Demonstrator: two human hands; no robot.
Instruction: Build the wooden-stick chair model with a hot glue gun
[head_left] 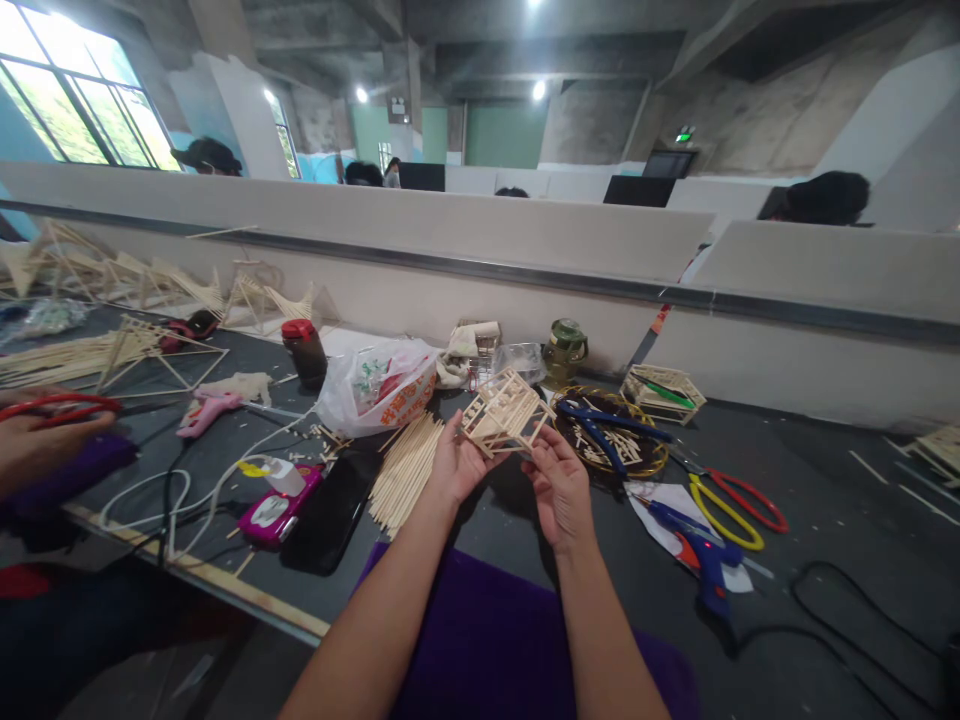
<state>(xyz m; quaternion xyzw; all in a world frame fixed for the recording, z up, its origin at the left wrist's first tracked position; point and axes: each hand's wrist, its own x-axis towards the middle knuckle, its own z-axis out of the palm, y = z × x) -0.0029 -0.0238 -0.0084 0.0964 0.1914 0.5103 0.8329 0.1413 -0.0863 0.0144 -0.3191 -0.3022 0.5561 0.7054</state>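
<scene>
A small wooden stick model [507, 412], a frame of thin glued sticks, is held tilted above the table edge. My left hand [459, 462] grips its left side and underside, with the fingers partly hidden behind it. At its lower right corner, my right hand [556, 482] pinches the frame between thumb and fingers. A bundle of loose wooden sticks [407, 475] lies just left of my left hand. Right of the model, blue-handled pliers [600, 430] rest across a round wire-rimmed tray [664, 462] with short stick pieces.
A blue glue gun [705, 560] and red-and-yellow-handled scissors [739, 510] lie at right. At left are a phone [332, 515], a purple power strip [281, 508], a plastic bag [379, 385] and a pink glue gun [206, 408]. A co-worker's hand [49, 440] holds red-handled scissors.
</scene>
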